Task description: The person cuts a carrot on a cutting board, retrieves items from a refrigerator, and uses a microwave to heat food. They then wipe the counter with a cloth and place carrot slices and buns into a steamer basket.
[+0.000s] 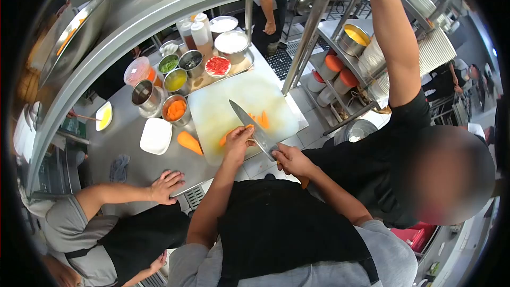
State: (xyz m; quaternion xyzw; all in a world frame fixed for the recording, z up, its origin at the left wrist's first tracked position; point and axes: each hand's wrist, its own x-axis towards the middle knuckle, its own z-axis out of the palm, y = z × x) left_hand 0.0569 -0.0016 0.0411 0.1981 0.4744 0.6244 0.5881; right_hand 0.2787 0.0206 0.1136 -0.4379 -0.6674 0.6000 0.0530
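Note:
My right hand [291,160] is wrapped around the handle of a large chef's knife [249,122], whose blade points up and left over the white cutting board [212,101]. Pinched in the fingertips of my left hand [238,142] is a small orange carrot piece [250,126], right beside the blade. Another piece of carrot shows partly behind that hand. Cut carrot sticks [264,119] lie on the board to the right of the blade. A larger peeled carrot [189,142] rests on the steel counter, just left of the board.
Left of the board stand a metal container of carrot pieces [176,110], a white square dish [156,136] and several filled containers. A co-worker's hand [167,186] rests on the counter edge. Another person's raised arm [393,37] is at right, by a metal shelf [348,74].

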